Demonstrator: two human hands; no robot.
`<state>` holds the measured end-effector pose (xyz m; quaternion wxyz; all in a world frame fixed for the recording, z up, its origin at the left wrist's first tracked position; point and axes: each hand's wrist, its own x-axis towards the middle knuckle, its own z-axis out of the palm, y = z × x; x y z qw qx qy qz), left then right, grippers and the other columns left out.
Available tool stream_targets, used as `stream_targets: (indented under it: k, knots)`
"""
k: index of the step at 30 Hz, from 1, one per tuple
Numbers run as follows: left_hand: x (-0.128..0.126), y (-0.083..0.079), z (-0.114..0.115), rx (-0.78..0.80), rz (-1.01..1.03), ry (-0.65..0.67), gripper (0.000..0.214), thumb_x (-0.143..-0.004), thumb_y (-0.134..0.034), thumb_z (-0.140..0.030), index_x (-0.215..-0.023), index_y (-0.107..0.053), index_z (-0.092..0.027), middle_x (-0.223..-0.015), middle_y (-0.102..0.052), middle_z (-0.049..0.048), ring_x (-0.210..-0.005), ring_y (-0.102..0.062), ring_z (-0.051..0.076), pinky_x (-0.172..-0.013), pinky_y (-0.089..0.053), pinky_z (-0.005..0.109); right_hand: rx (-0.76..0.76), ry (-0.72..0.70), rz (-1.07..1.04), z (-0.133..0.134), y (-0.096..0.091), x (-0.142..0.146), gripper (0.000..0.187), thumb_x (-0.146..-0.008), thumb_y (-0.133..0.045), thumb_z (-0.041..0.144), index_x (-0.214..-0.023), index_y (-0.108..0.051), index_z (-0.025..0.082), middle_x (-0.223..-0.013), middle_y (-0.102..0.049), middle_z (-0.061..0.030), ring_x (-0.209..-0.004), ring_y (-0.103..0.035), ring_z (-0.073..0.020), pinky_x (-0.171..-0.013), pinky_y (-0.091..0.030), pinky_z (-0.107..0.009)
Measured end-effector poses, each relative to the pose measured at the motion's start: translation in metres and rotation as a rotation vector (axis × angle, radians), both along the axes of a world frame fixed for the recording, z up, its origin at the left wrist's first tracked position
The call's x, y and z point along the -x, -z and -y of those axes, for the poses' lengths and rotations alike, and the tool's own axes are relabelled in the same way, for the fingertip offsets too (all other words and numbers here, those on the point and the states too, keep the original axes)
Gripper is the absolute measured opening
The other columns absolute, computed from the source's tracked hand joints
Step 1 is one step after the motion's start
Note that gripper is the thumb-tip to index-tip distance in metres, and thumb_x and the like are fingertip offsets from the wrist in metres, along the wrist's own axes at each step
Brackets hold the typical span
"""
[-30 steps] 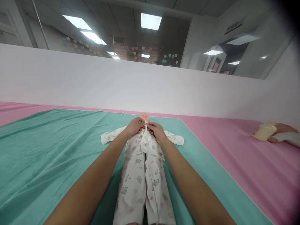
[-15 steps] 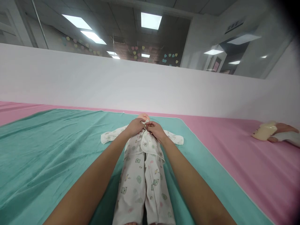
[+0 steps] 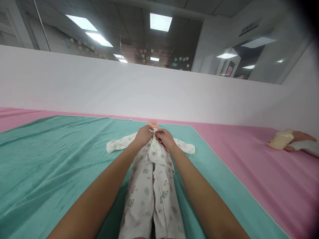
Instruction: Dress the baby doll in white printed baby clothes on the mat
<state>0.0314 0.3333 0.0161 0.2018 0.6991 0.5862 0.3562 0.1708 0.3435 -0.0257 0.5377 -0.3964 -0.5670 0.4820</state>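
Observation:
A baby doll (image 3: 153,124) lies on its back with its head away from me, dressed in a white printed jacket (image 3: 159,153) and matching trousers (image 3: 142,199). Both sleeves stretch out to the sides. At the neck opening, my left hand (image 3: 144,134) pinches the jacket's front edge. My right hand (image 3: 164,136) faces it from the other side, fingers bent and closed on the same front edge. The fingertips nearly meet below the doll's chin. Whatever fastener lies between them is too small to make out.
A teal blanket (image 3: 62,159) with some folds lies under the doll, over a pink sheet (image 3: 249,152). At the far right rests a cream and brown object (image 3: 281,139) with a white part. A white wall (image 3: 124,89) with glass above it rises behind.
My hands stay at the jacket's neck, with only slight finger movement. The left fingertips have drawn back a little from the right ones. The doll lies as before.

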Motion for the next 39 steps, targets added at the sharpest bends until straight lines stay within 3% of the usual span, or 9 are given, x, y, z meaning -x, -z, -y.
stream_targets:
  k: [5,9,13,17,20,24,29,34,39]
  knots:
    - [-0.004,0.015,-0.007,-0.134,-0.178,-0.145,0.035,-0.081,-0.043,-0.021,-0.111,-0.06,-0.018,-0.119,-0.055,0.0123,-0.101,-0.056,0.025,-0.08,-0.042,0.032,0.006,0.051,0.032,-0.003,0.001,0.003,0.026,-0.067,-0.06,0.032,-0.087,-0.052,0.018,-0.059,-0.051,0.0048,-0.051,-0.047,-0.0083,-0.044,-0.03,-0.02]
    - [-0.001,0.022,-0.013,-0.124,-0.174,-0.061,0.036,-0.082,-0.039,-0.014,-0.109,-0.063,-0.018,-0.121,-0.053,0.0126,-0.112,-0.05,0.026,-0.089,-0.039,0.033,-0.042,0.192,0.321,-0.005,-0.004,0.007,0.023,-0.076,-0.051,0.04,-0.084,-0.055,0.019,-0.062,-0.055,0.0018,-0.054,-0.048,-0.0111,-0.05,-0.033,-0.023]
    - [0.002,0.026,-0.021,-0.1,-0.153,-0.02,0.038,-0.08,-0.039,-0.01,-0.109,-0.062,-0.016,-0.122,-0.052,0.0129,-0.11,-0.053,0.022,-0.092,-0.038,0.03,-0.123,0.353,0.66,-0.012,-0.011,0.015,0.032,-0.076,-0.053,0.051,-0.073,-0.054,0.018,-0.074,-0.061,-0.005,-0.069,-0.053,-0.0172,-0.057,-0.032,-0.026]
    - [0.005,0.029,-0.025,-0.099,-0.142,0.004,0.045,-0.078,-0.039,-0.008,-0.117,-0.058,-0.018,-0.128,-0.05,0.0127,-0.115,-0.051,0.023,-0.095,-0.037,0.031,-0.084,0.403,0.817,-0.025,-0.016,0.023,0.025,-0.075,-0.057,0.042,-0.07,-0.055,0.018,-0.072,-0.061,-0.0098,-0.068,-0.054,-0.0211,-0.055,-0.03,-0.028]
    - [0.007,0.031,-0.026,-0.112,-0.12,0.023,0.048,-0.079,-0.038,-0.008,-0.122,-0.056,-0.017,-0.131,-0.05,0.0115,-0.119,-0.047,0.024,-0.099,-0.035,0.033,-0.103,0.433,0.839,-0.031,-0.015,0.027,0.016,-0.077,-0.054,0.029,-0.066,-0.056,0.017,-0.069,-0.061,-0.0105,-0.069,-0.055,-0.0211,-0.057,-0.03,-0.028]
    - [0.009,0.032,-0.028,-0.121,-0.074,0.049,0.048,-0.08,-0.037,-0.01,-0.122,-0.058,-0.017,-0.132,-0.051,0.0075,-0.119,-0.048,0.021,-0.101,-0.034,0.029,-0.2,0.519,0.842,-0.029,-0.014,0.03,0.019,-0.085,-0.043,0.023,-0.075,-0.058,0.016,-0.081,-0.062,-0.0115,-0.078,-0.055,-0.0209,-0.064,-0.032,-0.029]
    - [0.01,0.032,-0.03,-0.132,-0.025,0.071,0.046,-0.08,-0.037,-0.009,-0.117,-0.062,-0.019,-0.128,-0.055,0.0052,-0.119,-0.048,0.02,-0.1,-0.035,0.028,-0.337,0.586,0.824,-0.023,-0.014,0.033,0.021,-0.085,-0.042,0.023,-0.07,-0.056,0.018,-0.075,-0.061,-0.0053,-0.07,-0.052,-0.0172,-0.064,-0.033,-0.027]
    - [0.01,0.032,-0.028,-0.147,0.018,0.076,0.042,-0.08,-0.038,-0.009,-0.111,-0.065,-0.019,-0.124,-0.058,0.006,-0.116,-0.049,0.021,-0.098,-0.035,0.03,-0.308,0.566,0.683,-0.019,-0.013,0.029,0.021,-0.082,-0.045,0.025,-0.067,-0.059,0.019,-0.071,-0.063,-0.0015,-0.067,-0.051,-0.0151,-0.064,-0.034,-0.025]
    - [0.012,0.029,-0.026,-0.135,0.077,0.08,0.027,-0.081,-0.044,-0.018,-0.091,-0.068,-0.02,-0.108,-0.065,0.0061,-0.103,-0.056,0.022,-0.089,-0.041,0.029,-0.266,0.497,0.584,-0.022,-0.011,0.024,0.02,-0.078,-0.049,0.027,-0.064,-0.061,0.019,-0.072,-0.065,-0.0009,-0.068,-0.052,-0.0145,-0.067,-0.035,-0.025]
